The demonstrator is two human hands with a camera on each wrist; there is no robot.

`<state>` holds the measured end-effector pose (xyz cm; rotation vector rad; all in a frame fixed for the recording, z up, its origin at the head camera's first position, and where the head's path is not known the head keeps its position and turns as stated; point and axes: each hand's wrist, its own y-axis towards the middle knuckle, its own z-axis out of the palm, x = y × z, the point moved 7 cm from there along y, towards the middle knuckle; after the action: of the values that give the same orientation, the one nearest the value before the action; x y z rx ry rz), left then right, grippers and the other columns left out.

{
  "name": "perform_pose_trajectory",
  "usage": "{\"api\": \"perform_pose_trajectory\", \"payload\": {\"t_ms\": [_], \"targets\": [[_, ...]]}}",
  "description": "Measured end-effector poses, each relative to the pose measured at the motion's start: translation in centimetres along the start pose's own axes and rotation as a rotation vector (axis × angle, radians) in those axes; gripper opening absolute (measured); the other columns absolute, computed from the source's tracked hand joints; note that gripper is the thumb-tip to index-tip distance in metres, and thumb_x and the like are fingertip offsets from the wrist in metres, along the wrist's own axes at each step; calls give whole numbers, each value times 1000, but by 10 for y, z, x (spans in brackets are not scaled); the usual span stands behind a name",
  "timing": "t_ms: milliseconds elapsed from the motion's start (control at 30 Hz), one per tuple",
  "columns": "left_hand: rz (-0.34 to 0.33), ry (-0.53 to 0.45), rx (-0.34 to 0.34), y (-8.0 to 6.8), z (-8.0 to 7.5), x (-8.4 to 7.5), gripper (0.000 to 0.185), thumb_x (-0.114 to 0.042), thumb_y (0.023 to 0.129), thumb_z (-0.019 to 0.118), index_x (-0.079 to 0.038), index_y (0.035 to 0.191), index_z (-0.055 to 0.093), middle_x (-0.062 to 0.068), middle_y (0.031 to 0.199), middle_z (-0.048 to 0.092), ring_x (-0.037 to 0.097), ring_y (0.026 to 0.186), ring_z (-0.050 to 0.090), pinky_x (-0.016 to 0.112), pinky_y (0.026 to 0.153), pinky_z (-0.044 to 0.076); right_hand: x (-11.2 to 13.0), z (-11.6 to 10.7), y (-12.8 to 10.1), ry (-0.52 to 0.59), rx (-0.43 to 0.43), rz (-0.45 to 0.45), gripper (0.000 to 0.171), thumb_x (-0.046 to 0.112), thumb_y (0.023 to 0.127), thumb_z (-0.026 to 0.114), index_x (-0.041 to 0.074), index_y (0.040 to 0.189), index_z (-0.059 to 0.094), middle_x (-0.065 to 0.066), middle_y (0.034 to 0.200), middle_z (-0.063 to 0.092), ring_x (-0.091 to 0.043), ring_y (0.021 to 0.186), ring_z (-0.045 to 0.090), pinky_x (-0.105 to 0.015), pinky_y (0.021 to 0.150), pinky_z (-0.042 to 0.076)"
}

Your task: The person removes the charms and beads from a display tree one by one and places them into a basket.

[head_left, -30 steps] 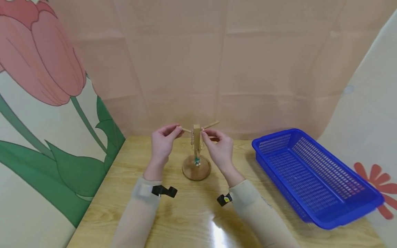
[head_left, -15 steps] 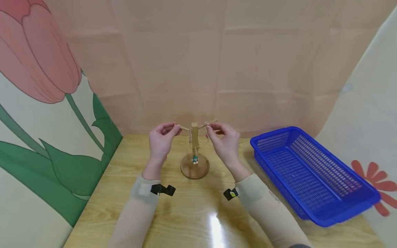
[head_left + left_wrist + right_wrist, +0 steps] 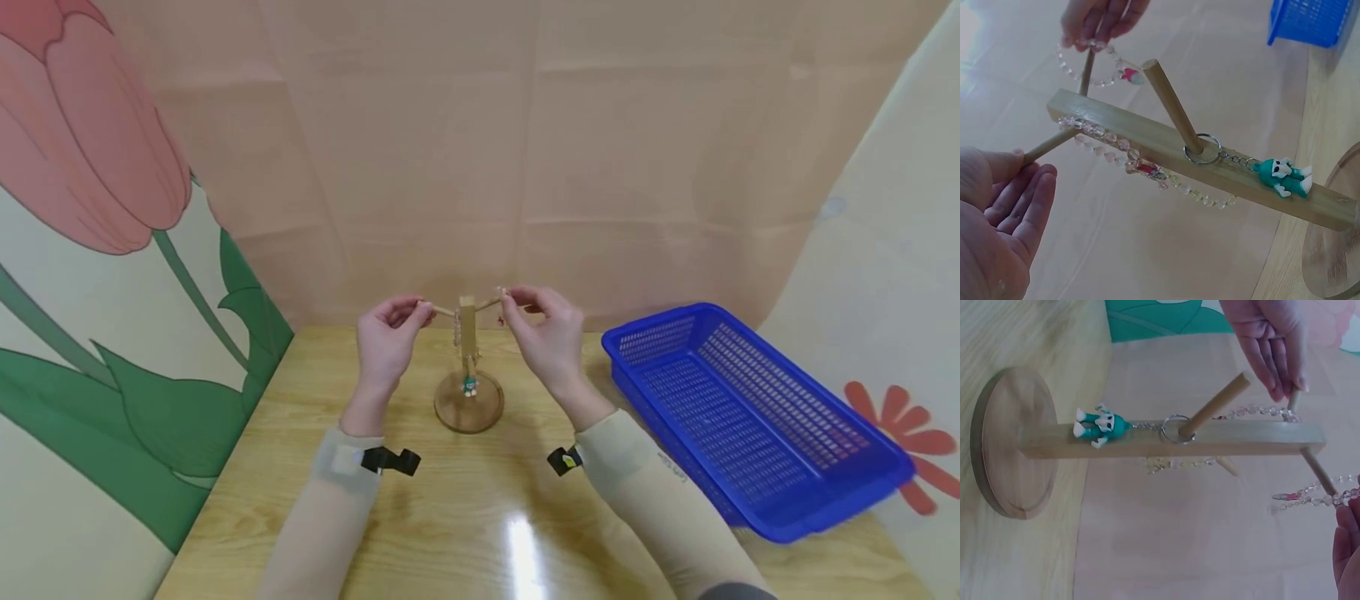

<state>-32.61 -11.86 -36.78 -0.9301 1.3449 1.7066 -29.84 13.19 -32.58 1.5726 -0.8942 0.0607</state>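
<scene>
A wooden peg stand with an upright post point(image 3: 467, 329) and a round base point(image 3: 468, 417) stands on the table. My left hand point(image 3: 387, 337) pinches the tip of its left peg point(image 3: 1050, 147). With fingertips and thumb, my right hand point(image 3: 550, 340) holds a clear pink beaded bracelet point(image 3: 1316, 499) that loops round the right peg point(image 3: 1319, 470); a small red charm dangles from it. Another pink beaded bracelet point(image 3: 1107, 136) hangs on the left peg near the post. From the lower front peg point(image 3: 1172, 106) hangs a keychain with a green and white figure point(image 3: 1282, 177).
A blue plastic basket point(image 3: 675, 433) stands at the right of the wooden table point(image 3: 465, 517). Behind the stand, a yellowish beaded bracelet point(image 3: 1175, 464) hangs on a rear peg point(image 3: 1227, 465). A plain backdrop point(image 3: 405, 167) rises close behind the hands.
My right hand has moved outward along the right peg, away from the post, taking the beaded bracelet with it. The left hand stays at the left peg's tip. The head view has shifted slightly.
</scene>
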Motion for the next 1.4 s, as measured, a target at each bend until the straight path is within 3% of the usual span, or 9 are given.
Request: {"api": "perform_pose_trajectory", "payload": {"t_ms": [200,500,867,1100,1400], "targets": [[2,-2,2,-1,0,1,19,2,96,79,14,109,73,23,100,78,17,84,77,33,83,68,0,-14,7,5,-41,-8,10,9,95,83,2,102,83,-9,99,81,-26,87,76,-48,72,64],[12,-27,-30,2,-1,-3,17,3,96,78,13,109,73,25,99,77,16,82,78,34,82,68,1,-37,18,-40,-57,2,11,12,96,82,2,100,83,-9,96,81,-23,84,76,-45,72,66],[5,-3,-45,-1,-11,-5,14,2,97,78,9,109,74,23,99,77,20,83,78,35,83,68,-16,-65,15,-69,-76,96,9,13,96,83,6,101,84,-5,96,81,-15,78,73,-16,72,61],[-10,-11,-49,-2,-13,-5,16,3,96,78,10,109,73,27,101,76,27,85,78,35,82,68,-29,-82,10,-97,-70,109,11,12,96,82,4,103,84,-8,96,81,1,79,69,-10,70,59],[-3,-37,-33,-4,-7,-2,17,5,96,77,15,110,71,25,99,76,18,81,77,34,81,68,-53,-105,-2,-192,-46,152,14,17,97,82,4,104,83,-7,96,81,11,79,64,-13,69,56]]}}
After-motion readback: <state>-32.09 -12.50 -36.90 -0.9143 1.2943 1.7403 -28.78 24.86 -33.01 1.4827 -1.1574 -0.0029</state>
